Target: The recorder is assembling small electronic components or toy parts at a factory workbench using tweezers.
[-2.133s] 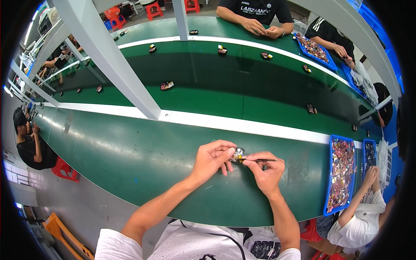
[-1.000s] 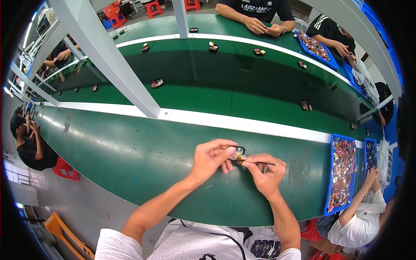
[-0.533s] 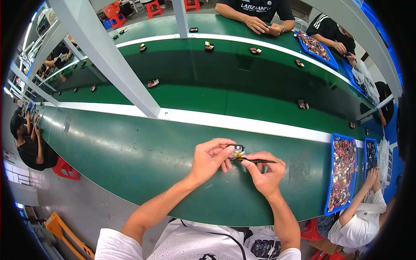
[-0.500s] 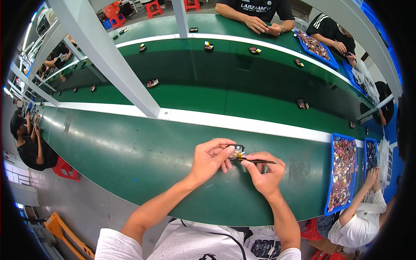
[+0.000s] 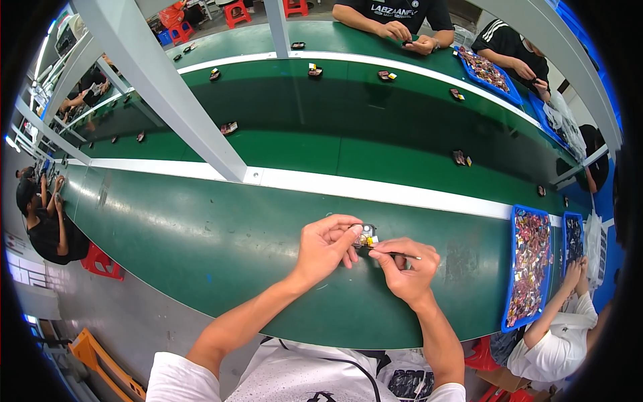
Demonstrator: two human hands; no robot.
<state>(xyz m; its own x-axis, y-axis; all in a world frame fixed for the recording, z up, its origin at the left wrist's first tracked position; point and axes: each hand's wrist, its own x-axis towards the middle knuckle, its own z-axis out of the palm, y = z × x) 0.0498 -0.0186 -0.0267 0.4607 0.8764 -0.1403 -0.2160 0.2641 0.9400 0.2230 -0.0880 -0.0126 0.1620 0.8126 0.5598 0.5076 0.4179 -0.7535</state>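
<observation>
My left hand (image 5: 326, 248) is closed on a small black-framed electronic housing (image 5: 365, 229), thumb over its near face. Small yellow and white parts show inside it, and fine details are too small to make out. My right hand (image 5: 410, 271) pinches a slim dark tool (image 5: 405, 255), which looks like tweezers. The tool's tip end lies at the housing's lower right edge, partly behind my fingers, while its other end sticks out to the right. Both hands are over the green worktable (image 5: 221, 248), near its middle.
Beyond a white rail (image 5: 348, 193), a green conveyor belt (image 5: 295, 147) carries several small assemblies (image 5: 462, 157). A grey post (image 5: 167, 94) rises at left. Blue trays of small parts (image 5: 529, 268) stand at right, beside a co-worker in a white shirt (image 5: 552, 342). Other people sit across and far left.
The tool in my right hand has tilted and shifted slightly, its outer end now lower. My left hand keeps its place. Assemblies on the belt have moved a little to the left.
</observation>
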